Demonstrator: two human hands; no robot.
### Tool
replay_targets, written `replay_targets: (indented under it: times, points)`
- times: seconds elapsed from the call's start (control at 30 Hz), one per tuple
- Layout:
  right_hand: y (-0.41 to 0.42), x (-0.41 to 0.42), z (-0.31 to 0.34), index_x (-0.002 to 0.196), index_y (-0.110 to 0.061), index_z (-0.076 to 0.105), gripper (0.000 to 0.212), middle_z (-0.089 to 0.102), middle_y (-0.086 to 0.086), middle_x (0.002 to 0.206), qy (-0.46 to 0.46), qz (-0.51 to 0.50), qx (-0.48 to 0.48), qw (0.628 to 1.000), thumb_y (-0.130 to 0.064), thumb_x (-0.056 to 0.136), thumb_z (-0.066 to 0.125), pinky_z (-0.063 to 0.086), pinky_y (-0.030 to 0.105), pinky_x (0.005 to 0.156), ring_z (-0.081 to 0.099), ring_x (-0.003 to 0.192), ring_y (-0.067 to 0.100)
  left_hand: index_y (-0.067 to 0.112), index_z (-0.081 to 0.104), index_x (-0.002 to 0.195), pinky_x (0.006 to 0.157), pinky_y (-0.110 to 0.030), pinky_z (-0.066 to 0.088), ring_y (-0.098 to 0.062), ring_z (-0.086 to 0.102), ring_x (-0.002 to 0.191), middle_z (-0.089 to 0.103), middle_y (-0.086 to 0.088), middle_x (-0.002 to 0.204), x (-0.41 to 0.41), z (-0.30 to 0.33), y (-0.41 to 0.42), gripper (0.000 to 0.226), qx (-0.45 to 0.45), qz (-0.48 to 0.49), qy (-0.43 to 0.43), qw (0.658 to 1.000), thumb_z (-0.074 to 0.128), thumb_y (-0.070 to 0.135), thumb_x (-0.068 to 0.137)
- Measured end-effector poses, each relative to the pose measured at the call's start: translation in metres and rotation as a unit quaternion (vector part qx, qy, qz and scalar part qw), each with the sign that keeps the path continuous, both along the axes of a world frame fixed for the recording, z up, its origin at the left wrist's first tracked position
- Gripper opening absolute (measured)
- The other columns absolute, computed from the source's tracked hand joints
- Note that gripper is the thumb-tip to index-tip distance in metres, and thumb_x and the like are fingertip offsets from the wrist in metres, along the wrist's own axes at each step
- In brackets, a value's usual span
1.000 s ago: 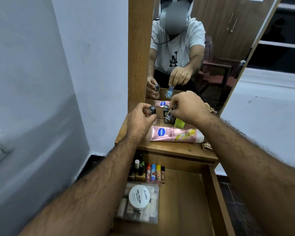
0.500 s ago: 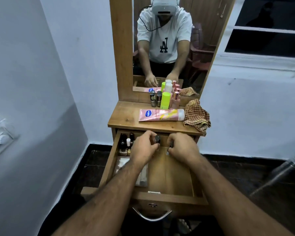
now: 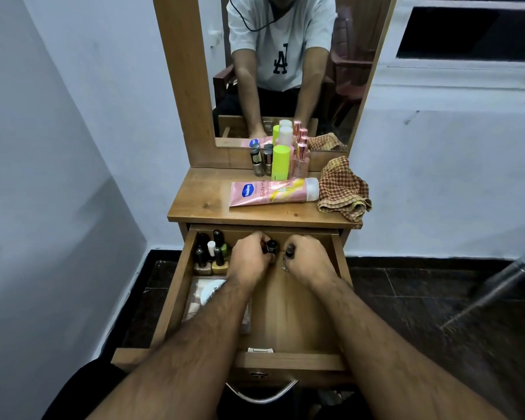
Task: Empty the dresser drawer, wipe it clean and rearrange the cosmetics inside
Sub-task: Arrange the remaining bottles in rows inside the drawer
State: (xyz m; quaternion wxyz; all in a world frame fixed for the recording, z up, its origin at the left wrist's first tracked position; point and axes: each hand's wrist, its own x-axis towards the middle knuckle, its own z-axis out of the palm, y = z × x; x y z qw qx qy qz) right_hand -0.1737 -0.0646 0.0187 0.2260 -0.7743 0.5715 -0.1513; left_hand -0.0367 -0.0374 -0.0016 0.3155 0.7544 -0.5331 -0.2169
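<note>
The wooden dresser drawer point(image 3: 285, 360) stands pulled out below the dresser top point(image 3: 200, 204). Both my hands are inside it near its back. My left hand point(image 3: 249, 259) is shut on a small black-capped bottle point(image 3: 271, 246). My right hand point(image 3: 309, 259) is shut on a small dark-capped bottle point(image 3: 289, 251). Several nail polish bottles point(image 3: 212, 256) stand in the drawer's back left corner. A clear box point(image 3: 200, 295) with a white round jar lies in front of them, partly hidden by my left forearm.
On the dresser top lie a pink lotion tube point(image 3: 273, 192) and a checked cloth point(image 3: 343, 189). A lime bottle point(image 3: 281, 162), pink perfume bottles point(image 3: 300, 162) and two small metallic bottles point(image 3: 262, 162) stand against the mirror point(image 3: 285, 71). Walls stand close on both sides.
My hands carried the two small bottles from the dresser top down into the drawer and moved toward its back. The view dropped lower.
</note>
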Motion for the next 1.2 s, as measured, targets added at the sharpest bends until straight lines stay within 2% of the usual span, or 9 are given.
replay_targets:
  times: [0.1, 0.23, 0.37, 0.57, 0.77, 1.2]
  points:
    - [0.002, -0.001, -0.01, 0.107, -0.022, 0.067, 0.025, 0.068, -0.001, 0.107, -0.026, -0.023, 0.012, 0.999, -0.011, 0.085, 0.072, 0.054, 0.037, 0.094, 0.064, 0.102, 0.017, 0.019, 0.069, 0.106, 0.082, -0.033, 0.055, -0.022, 0.068, 0.093, 0.074, -0.002, 0.099, -0.001, -0.003, -0.002, 0.025, -0.001, 0.004, -0.013, 1.0, 0.077, 0.017, 0.082]
    - [-0.003, 0.0, -0.012, 0.108, -0.022, 0.068, 0.026, 0.071, -0.002, 0.104, -0.036, -0.066, 0.013, 0.997, -0.013, 0.084, 0.075, 0.055, 0.036, 0.09, 0.066, 0.1, 0.017, 0.019, 0.069, 0.106, 0.081, -0.031, 0.054, -0.023, 0.068, 0.094, 0.074, -0.003, 0.1, 0.0, -0.004, 0.0, 0.027, 0.001, 0.013, -0.03, 0.999, 0.079, 0.02, 0.081]
    - [-0.009, 0.007, -0.014, 0.108, -0.02, 0.068, 0.025, 0.071, 0.0, 0.104, -0.039, -0.074, 0.018, 0.996, -0.011, 0.085, 0.074, 0.056, 0.035, 0.09, 0.066, 0.101, 0.016, 0.018, 0.07, 0.1, 0.079, -0.035, 0.054, -0.025, 0.069, 0.092, 0.075, -0.005, 0.094, 0.003, -0.006, 0.002, 0.023, 0.017, 0.011, -0.037, 0.999, 0.08, 0.021, 0.08]
    - [-0.008, 0.009, -0.023, 0.116, -0.02, 0.065, 0.035, 0.072, 0.0, 0.109, -0.086, -0.084, 0.021, 0.993, -0.01, 0.084, 0.074, 0.054, 0.038, 0.096, 0.066, 0.106, 0.017, 0.02, 0.072, 0.105, 0.081, -0.039, 0.056, -0.026, 0.068, 0.096, 0.074, -0.005, 0.1, -0.001, -0.004, 0.003, 0.026, 0.027, 0.013, -0.07, 0.997, 0.078, 0.027, 0.081]
    - [-0.006, 0.013, -0.027, 0.11, -0.023, 0.065, 0.029, 0.071, -0.003, 0.106, -0.102, -0.093, 0.017, 0.99, -0.011, 0.085, 0.073, 0.055, 0.038, 0.094, 0.066, 0.104, 0.015, 0.017, 0.071, 0.108, 0.079, -0.038, 0.053, -0.031, 0.067, 0.099, 0.073, -0.011, 0.102, -0.004, -0.002, 0.003, 0.024, 0.047, 0.01, -0.111, 0.993, 0.073, 0.03, 0.087]
    - [-0.007, 0.013, -0.03, 0.111, -0.018, 0.071, 0.021, 0.072, -0.001, 0.105, -0.069, -0.096, 0.019, 0.993, -0.016, 0.09, 0.071, 0.048, 0.025, 0.09, 0.065, 0.102, 0.013, 0.017, 0.072, 0.105, 0.08, -0.038, 0.055, -0.031, 0.067, 0.098, 0.073, -0.01, 0.1, -0.004, 0.0, 0.005, 0.024, 0.058, 0.019, -0.103, 0.993, 0.073, 0.032, 0.087]
